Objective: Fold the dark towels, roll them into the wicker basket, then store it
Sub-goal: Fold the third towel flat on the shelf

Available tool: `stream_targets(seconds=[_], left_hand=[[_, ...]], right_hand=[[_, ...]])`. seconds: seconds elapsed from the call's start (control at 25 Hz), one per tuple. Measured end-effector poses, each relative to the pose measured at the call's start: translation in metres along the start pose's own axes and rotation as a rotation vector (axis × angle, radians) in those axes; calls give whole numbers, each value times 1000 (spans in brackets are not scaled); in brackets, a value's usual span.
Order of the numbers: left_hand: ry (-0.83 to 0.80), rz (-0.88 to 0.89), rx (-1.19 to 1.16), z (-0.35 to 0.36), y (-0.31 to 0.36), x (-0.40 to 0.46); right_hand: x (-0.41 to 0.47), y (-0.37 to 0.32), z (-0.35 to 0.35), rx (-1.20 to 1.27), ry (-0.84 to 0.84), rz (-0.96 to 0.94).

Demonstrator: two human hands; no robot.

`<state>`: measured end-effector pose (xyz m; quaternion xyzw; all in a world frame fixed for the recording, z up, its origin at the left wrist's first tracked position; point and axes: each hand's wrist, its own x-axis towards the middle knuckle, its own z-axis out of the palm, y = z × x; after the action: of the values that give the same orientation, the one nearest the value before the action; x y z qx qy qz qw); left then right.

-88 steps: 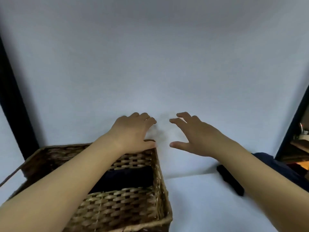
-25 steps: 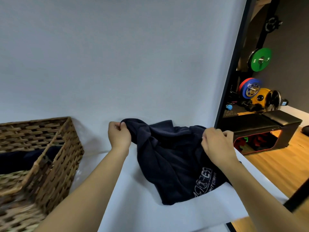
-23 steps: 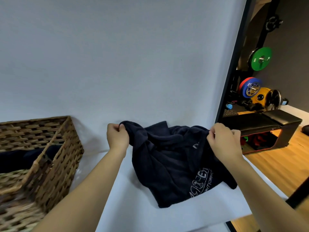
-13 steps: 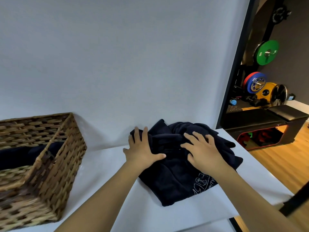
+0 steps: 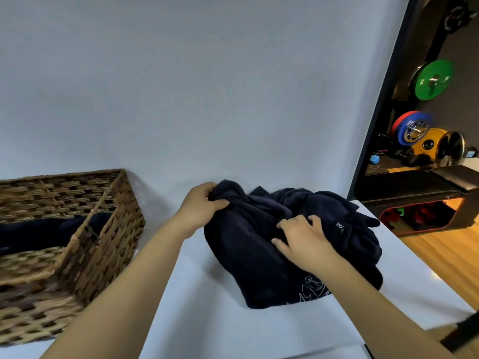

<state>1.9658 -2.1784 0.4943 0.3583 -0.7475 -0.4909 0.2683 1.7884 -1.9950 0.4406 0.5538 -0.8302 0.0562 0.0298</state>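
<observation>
A crumpled dark navy towel [image 5: 248, 260] with white print near its front edge lies bunched on the white table [image 5: 207, 327]. My left hand [image 5: 201, 204] grips a fold at the towel's far left corner. Fingers spread, my right hand [image 5: 302, 240] lies on the middle of the heap, its fingertips digging slightly into the cloth. At the left stands the wicker basket [image 5: 108, 229] with a divider; a dark towel [image 5: 39, 233] lies inside it.
A plain white wall backs the table. The table's right edge [image 5: 420, 257] drops to a wooden floor. Beyond a black post at the right are coloured weight plates [image 5: 432, 80] and a black bench [image 5: 425, 195].
Half a second ago both hands pressed flat on the heap. Now my left hand has curled round a fold at the far left corner, and my right hand has shifted slightly right.
</observation>
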Motion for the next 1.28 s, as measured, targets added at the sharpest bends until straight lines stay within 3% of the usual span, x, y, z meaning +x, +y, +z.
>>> stream_targets(seconds=[0.08,0.24,0.32,0.44,0.6,0.64,0.72,0.8,0.92,0.96,1.04,1.16,1.2,1.28], left_hand=[[-7,-74,-2,-1,-6,-2],[-130,-372,572,1,-49,-17],[-111,-351,713,4,-67,-20],[-19,-289,423,0,-60,-20],[191,-219,-37,-33,-9,-10],[254,-166,-107,-40,5,-5],[323,-92,-182,-49,30,2],[315,-74,-120,-48,42,3],[117,-198,33,-40,37,-11],[62,-233,73,-39,34,-16],[85,-194,47,-39,34,-19],[316,-40,-74,-50,47,-13],[364,-22,-96,-55,48,-11],[332,-82,12,-62,33,-12]], right_hand=[[6,-7,13,20,-70,40],[17,-10,26,-124,-46,149],[21,-12,27,-149,-37,147],[26,-7,18,-22,-4,156],[35,3,-29,775,311,227],[37,4,-44,913,407,227],[40,3,-72,946,512,196],[41,9,-86,854,370,136],[30,14,-87,761,-96,125],[28,14,-85,739,-175,126],[27,10,-85,786,-59,105],[27,1,-96,1100,436,221],[26,-1,-98,1158,450,239],[19,-4,-91,959,115,169]])
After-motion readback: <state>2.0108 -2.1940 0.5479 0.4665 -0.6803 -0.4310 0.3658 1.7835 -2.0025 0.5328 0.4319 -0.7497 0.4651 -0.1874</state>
